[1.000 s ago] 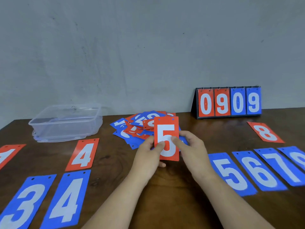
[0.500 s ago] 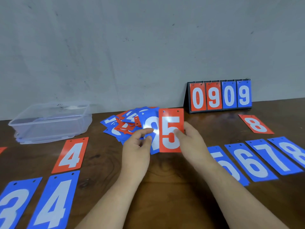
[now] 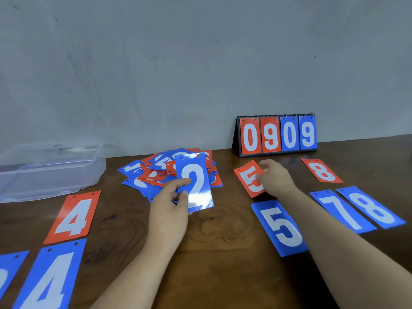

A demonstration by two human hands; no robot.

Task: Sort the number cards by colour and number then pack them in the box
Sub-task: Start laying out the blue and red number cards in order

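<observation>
— Where are the hands?
— Apart. The left hand point(image 3: 171, 204) pinches a blue 2 point(image 3: 196, 181), thumb on its face, in front of the pile point(image 3: 156, 172) at the table's point(image 3: 223, 253) far middle.
— And the other?
— The right hand point(image 3: 275, 178) grips the right edge of a red 5 point(image 3: 247, 179), tilted, just behind the blue 5 point(image 3: 281, 226). I cannot tell if it touches the wood.
— The box point(image 3: 51, 168)?
— At the far left edge, by the wall.
— The rest?
— Red 4 point(image 3: 74, 216) behind blue 4 point(image 3: 51, 279), near left. Blue 7 point(image 3: 341, 210) and blue 8 point(image 3: 372, 207) side by side on the right, red 8 point(image 3: 322, 170) behind them, the scoreboard point(image 3: 278, 134) at the far edge.
</observation>
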